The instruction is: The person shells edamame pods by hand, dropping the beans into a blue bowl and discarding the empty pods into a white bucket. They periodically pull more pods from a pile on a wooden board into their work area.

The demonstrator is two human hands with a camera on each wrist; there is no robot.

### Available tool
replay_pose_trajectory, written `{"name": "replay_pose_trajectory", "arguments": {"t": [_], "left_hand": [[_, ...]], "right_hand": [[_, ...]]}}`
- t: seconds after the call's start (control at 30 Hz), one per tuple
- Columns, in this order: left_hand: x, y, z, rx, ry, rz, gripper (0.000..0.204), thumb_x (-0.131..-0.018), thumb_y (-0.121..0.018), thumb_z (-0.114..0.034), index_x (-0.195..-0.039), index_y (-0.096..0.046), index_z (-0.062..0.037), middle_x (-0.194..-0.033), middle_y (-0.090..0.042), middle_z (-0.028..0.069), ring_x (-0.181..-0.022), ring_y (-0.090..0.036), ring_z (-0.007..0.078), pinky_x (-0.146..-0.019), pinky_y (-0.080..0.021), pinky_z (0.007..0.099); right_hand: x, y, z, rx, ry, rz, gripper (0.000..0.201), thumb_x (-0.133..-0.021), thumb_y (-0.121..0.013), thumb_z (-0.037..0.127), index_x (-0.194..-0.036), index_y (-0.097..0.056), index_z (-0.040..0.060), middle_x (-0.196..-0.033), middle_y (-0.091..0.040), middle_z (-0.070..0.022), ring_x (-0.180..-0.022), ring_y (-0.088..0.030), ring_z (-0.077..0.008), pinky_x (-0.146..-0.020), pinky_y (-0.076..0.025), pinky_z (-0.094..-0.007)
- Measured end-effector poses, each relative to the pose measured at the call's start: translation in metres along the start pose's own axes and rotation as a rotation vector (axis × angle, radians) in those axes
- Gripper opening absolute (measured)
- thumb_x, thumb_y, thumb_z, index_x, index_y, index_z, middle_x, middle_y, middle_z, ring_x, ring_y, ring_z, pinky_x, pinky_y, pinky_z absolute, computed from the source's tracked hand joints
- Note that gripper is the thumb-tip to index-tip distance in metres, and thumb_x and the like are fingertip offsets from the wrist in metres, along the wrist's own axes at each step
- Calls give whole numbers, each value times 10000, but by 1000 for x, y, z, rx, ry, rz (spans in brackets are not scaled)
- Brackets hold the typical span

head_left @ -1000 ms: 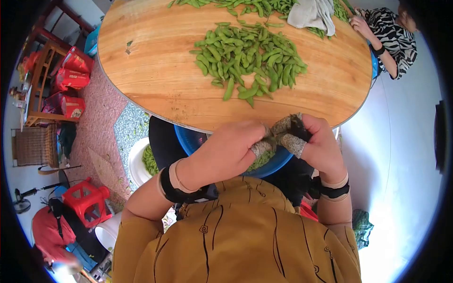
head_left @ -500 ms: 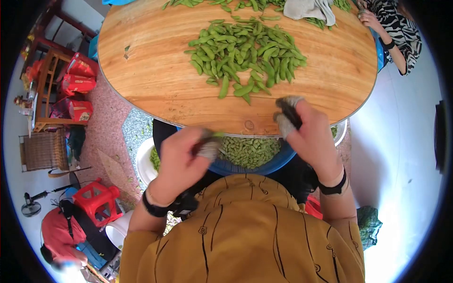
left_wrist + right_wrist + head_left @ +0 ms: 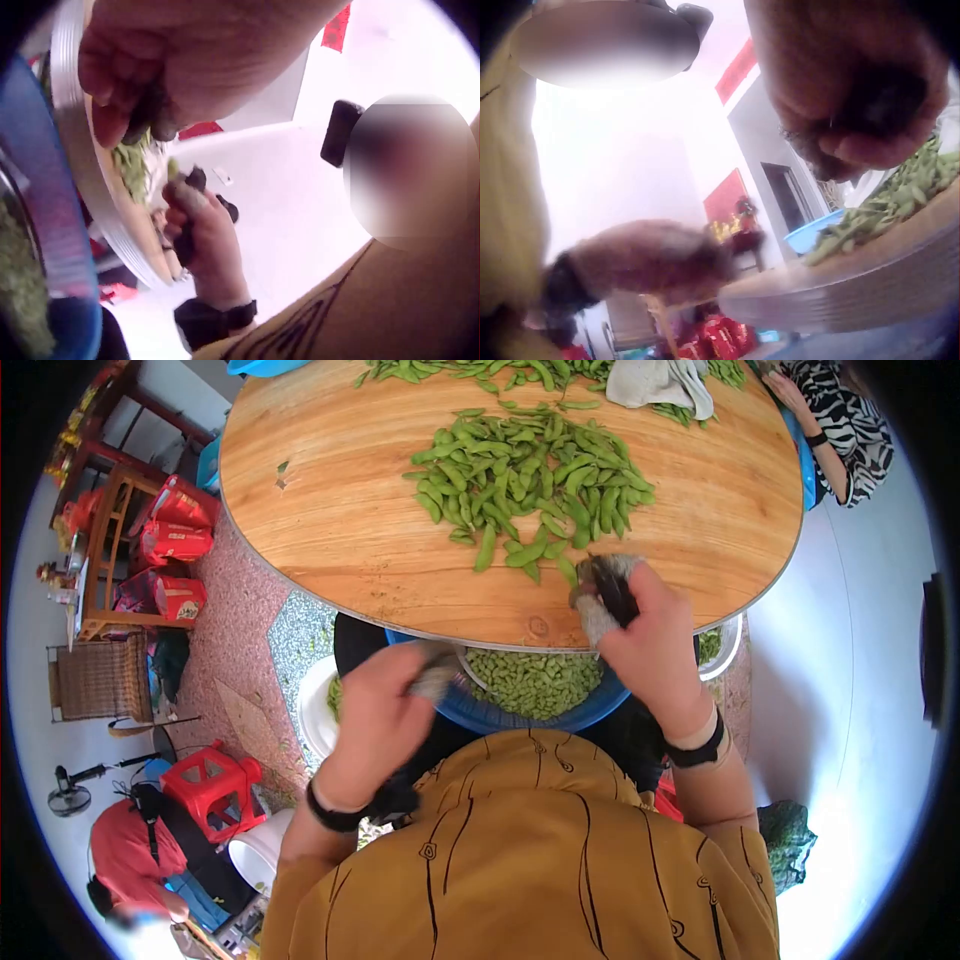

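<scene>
Nearest to you, your left hand hangs below the table edge, over the near-left rim of the round blue plastic basin in your lap. Its wrapped fingers are curled together and blurred; whether they pinch an empty pod or nothing at all cannot be told. The basin holds a bed of shelled pale green beans, just right of that hand. A white bowl with some green in it sits on the floor to the left of your knees.

Your right hand is the one up on the round light wooden tabletop, at its near edge, right of centre. Its taped fingertips are bunched and narrow, touching the near fringe of the spread pile of green edamame pods; no pod shows clearly inside the pinch, so a hold cannot be confirmed. The pod nearest the fingertips lies just to their left and slightly beyond, its long axis running roughly near to far. The bulk of the pile lies farther off and to the left of that hand, so the right hand is much the closer of the two.

At the far edge lie a crumpled grey cloth, more pods, and another person's arm in a zebra-striped sleeve.
</scene>
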State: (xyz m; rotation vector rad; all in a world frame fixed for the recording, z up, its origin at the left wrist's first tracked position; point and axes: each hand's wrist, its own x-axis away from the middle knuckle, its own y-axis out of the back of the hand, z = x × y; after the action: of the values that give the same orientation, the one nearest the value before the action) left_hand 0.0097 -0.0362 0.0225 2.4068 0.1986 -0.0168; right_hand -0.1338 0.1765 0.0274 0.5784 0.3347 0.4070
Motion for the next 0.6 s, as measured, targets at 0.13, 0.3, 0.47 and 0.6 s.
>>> {"name": "replay_pose_trajectory", "arguments": {"t": [0.13,0.3,0.47,0.6], "left_hand": [[-34,-43,-33,460,18,52,247,-827,-545,13,-1058,-627,-9,-866,-660,152,-743,-657,252,-681,-512,308],[-37,-57,-35,626,186,121,267,-812,-458,82,-1025,-605,12,-832,-651,96,-733,-629,147,-677,-505,278],[-33,-53,-30,591,104,139,254,-852,-448,53,-1045,-605,5,-826,-620,67,-714,-576,139,-630,-461,241],[-33,-49,-27,422,29,165,258,-750,-488,76,-981,-586,13,-812,-600,162,-729,-601,308,-662,-491,332]], "right_hand": [[28,-2,19,-121,14,59,205,-734,-705,80,-883,-585,5,-788,-632,-168,-714,-638,-352,-617,-501,-374],[49,6,8,-100,-11,150,314,-780,-644,51,-1070,-557,-31,-825,-636,-168,-745,-636,-286,-664,-506,-336],[46,10,9,-194,50,251,391,-825,-570,15,-1213,-542,-26,-880,-670,-101,-744,-648,-149,-684,-509,-266],[44,9,1,-173,111,308,457,-833,-547,0,-1288,-507,9,-860,-668,-61,-703,-624,-94,-644,-502,-236]]}}
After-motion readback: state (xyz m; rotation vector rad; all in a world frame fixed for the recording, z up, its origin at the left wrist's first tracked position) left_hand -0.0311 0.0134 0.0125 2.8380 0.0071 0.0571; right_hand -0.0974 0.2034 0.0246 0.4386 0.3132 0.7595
